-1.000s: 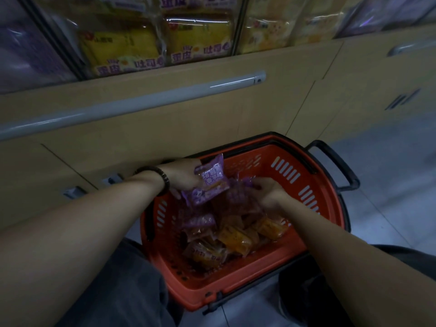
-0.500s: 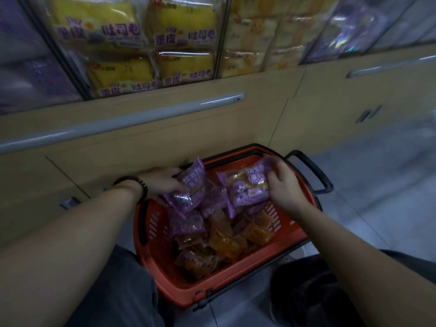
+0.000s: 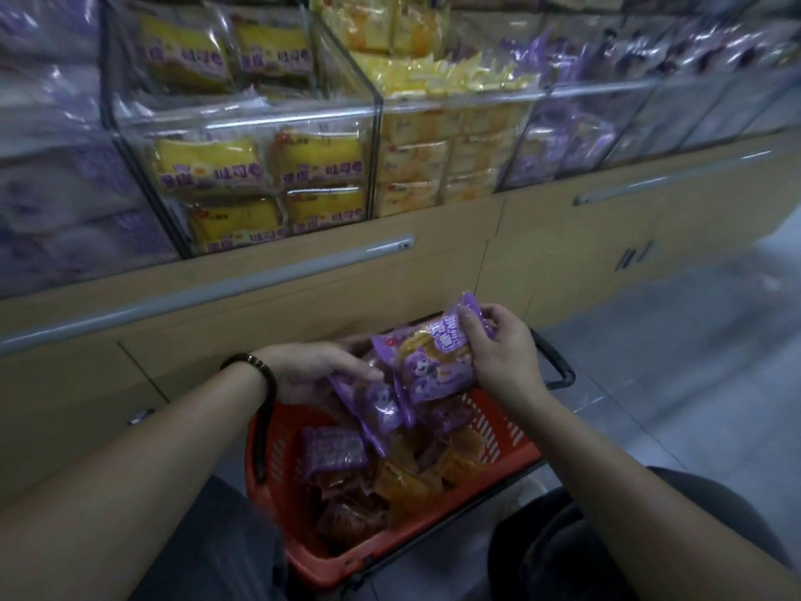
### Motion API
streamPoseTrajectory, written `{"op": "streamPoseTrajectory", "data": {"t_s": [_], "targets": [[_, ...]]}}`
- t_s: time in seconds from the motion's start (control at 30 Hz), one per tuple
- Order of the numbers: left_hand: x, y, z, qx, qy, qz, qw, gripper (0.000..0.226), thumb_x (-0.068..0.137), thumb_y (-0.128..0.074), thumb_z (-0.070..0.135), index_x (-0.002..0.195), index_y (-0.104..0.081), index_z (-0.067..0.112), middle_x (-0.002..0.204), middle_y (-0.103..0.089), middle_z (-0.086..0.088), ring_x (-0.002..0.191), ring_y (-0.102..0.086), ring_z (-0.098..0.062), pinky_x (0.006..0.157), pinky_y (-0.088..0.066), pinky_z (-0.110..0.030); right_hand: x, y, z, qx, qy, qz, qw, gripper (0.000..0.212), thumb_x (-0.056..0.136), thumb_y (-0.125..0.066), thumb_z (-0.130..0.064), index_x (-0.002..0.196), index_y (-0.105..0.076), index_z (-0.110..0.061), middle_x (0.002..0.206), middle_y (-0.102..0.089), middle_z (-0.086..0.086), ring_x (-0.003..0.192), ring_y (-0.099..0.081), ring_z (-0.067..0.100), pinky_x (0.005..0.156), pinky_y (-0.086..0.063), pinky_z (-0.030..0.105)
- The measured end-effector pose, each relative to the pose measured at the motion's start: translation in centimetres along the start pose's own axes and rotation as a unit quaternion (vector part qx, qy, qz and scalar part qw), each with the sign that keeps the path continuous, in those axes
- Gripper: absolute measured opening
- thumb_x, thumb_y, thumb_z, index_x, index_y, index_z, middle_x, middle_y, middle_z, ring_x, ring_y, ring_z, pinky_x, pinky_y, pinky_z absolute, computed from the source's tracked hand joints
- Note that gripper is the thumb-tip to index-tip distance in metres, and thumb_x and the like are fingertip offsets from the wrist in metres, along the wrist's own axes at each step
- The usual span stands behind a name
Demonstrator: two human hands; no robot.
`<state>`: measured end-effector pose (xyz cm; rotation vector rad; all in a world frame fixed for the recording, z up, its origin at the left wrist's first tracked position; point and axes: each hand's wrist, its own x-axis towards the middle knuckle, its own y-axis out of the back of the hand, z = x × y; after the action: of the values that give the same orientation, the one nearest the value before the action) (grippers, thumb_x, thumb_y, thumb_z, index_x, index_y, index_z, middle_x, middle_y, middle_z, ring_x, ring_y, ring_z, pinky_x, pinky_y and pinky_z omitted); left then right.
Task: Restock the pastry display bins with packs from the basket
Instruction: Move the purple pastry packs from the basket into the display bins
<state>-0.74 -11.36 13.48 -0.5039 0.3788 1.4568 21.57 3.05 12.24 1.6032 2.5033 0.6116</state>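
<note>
My right hand [image 3: 498, 357] pinches a purple pack [image 3: 437, 366], golden pastry showing through; my left hand [image 3: 316, 370] grips another purple pack [image 3: 372, 401], both above the red basket [image 3: 277, 483].

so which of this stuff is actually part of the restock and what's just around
Part of the job: left hand holding lower purple pack; right hand holding upper purple pack; red basket of loose packs; display bins.
Just there: cabinet rail; cabinet doors; floor; bracelet.
</note>
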Motion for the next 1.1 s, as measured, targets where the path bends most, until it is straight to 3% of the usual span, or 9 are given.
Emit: {"op": "streamPoseTrajectory", "data": {"t_s": [0.17, 0.23, 0.33, 0.4, 0.6, 0.73, 0.87, 1.0, 1.1], "targets": [[-1.4, -4.3, 5.2, 0.077, -0.080, 0.084, 0.990, 0.063, 0.088, -0.086, 0.027, 0.142, -0.054, 0.031, 0.134, -0.072, 0.000, 0.125, -0.069, -0.023, 0.109, -0.052, -0.055, 1.1, 2.9, -3.6, -0.017, 0.063, 0.043, 0.997, 0.029, 0.102, -0.059, -0.051, 0.095, -0.069, -0.024, 0.080, -0.073, -0.007, 0.073, -0.067, 0.003, 0.064, -0.048, 0.029], [-1.9, -5.1, 8.1, 0.107, -0.082, 0.091, 0.987, 0.062, 0.085, -0.086, 0.032, 0.138, -0.054, 0.033, 0.126, -0.075, -0.001, 0.117, -0.073, -0.028, 0.101, -0.056, -0.063, 2.3, 4.4, -5.1, -0.011, 0.072, 0.058, 0.996, 0.031, 0.102, -0.059, -0.051, 0.098, -0.069, -0.022, 0.083, -0.073, -0.007, 0.074, -0.067, 0.004, 0.066, -0.049, 0.029], [-3.0, -5.9, 12.8, 0.181, -0.111, 0.114, 0.971, 0.064, 0.083, -0.087, 0.033, 0.138, -0.053, 0.032, 0.113, -0.079, 0.003, 0.104, -0.078, -0.026, 0.091, -0.063, -0.053, 4.1, 6.8, -7.5, 0.019, 0.092, 0.084, 0.992, 0.044, 0.096, -0.058, -0.063, 0.112, -0.064, -0.023, 0.094, -0.072, -0.001, 0.084, -0.072, 0.016, 0.079, -0.059, 0.046], [-3.7, -6.5, 15.9, 0.202, -0.123, 0.128, 0.963, 0.054, 0.088, -0.085, 0.029, 0.132, -0.056, 0.031, 0.106, -0.080, 0.002, 0.095, -0.079, -0.029, 0.080, -0.065, -0.049, 5.0, 8.6, -9.7, -0.010, 0.141, 0.126, 0.982, 0.045, 0.098, -0.056, -0.060, 0.120, -0.057, -0.021, 0.101, -0.068, 0.002, 0.088, -0.069, 0.018, 0.080, -0.057, 0.043], [-4.0, -9.1, 26.9, 0.250, -0.198, 0.197, 0.927, 0.052, 0.092, -0.082, 0.021, 0.133, -0.050, 0.032, 0.099, -0.082, -0.010, 0.086, -0.080, -0.036, 0.072, -0.066, -0.052, 8.6, 14.7, -17.2, -0.184, 0.328, 0.340, 0.862, 0.037, 0.105, -0.052, -0.051, 0.121, -0.061, -0.019, 0.116, -0.054, 0.011, 0.104, -0.054, 0.030, 0.082, -0.048, 0.040], [-3.8, -10.9, 33.4, 0.282, -0.233, 0.243, 0.898, 0.063, 0.096, -0.078, 0.025, 0.146, -0.040, 0.033, 0.093, -0.082, -0.009, 0.078, -0.081, -0.031, 0.068, -0.067, -0.046, 11.6, 17.4, -20.8, -0.235, 0.301, 0.261, 0.887, 0.080, 0.090, -0.045, -0.079, 0.137, -0.058, -0.016, 0.124, -0.059, 0.009, 0.118, -0.054, 0.030, 0.094, -0.045, 0.040], [-3.0, -10.5, 38.4, 0.303, -0.251, 0.263, 0.881, 0.071, 0.091, -0.082, 0.022, 0.147, -0.039, 0.029, 0.107, -0.076, -0.010, 0.075, -0.081, -0.030, 0.067, -0.066, -0.045, 14.6, 19.6, -23.0, -0.248, 0.283, 0.135, 0.917, 0.121, 0.066, -0.085, -0.068, 0.162, -0.019, -0.036, 0.146, -0.047, 0.009, 0.131, -0.046, 0.028, 0.104, -0.043, 0.044], [-1.2, -9.8, 42.3, 0.332, -0.263, 0.259, 0.868, 0.071, 0.080, -0.091, 0.017, 0.137, -0.049, 0.029, 0.103, -0.077, -0.009, 0.074, -0.081, -0.028, 0.061, -0.066, -0.039, 18.4, 21.7, -23.7, -0.271, 0.286, 0.133, 0.909, 0.091, 0.070, -0.093, -0.044, 0.147, -0.045, -0.048, 0.121, -0.047, 0.002, 0.106, -0.054, 0.021, 0.078, -0.040, 0.021], [0.7, -8.3, 44.5, 0.374, -0.281, 0.262, 0.844, 0.087, 0.076, -0.094, 0.014, 0.147, -0.047, 0.030, 0.111, -0.073, -0.011, 0.076, -0.081, -0.027, 0.065, -0.065, -0.038, 21.5, 22.5, -23.9, -0.267, 0.286, 0.140, 0.909, 0.075, 0.072, -0.092, -0.032, 0.136, -0.055, -0.045, 0.120, -0.049, 0.003, 0.101, -0.052, 0.018, 0.073, -0.038, 0.022]]}}
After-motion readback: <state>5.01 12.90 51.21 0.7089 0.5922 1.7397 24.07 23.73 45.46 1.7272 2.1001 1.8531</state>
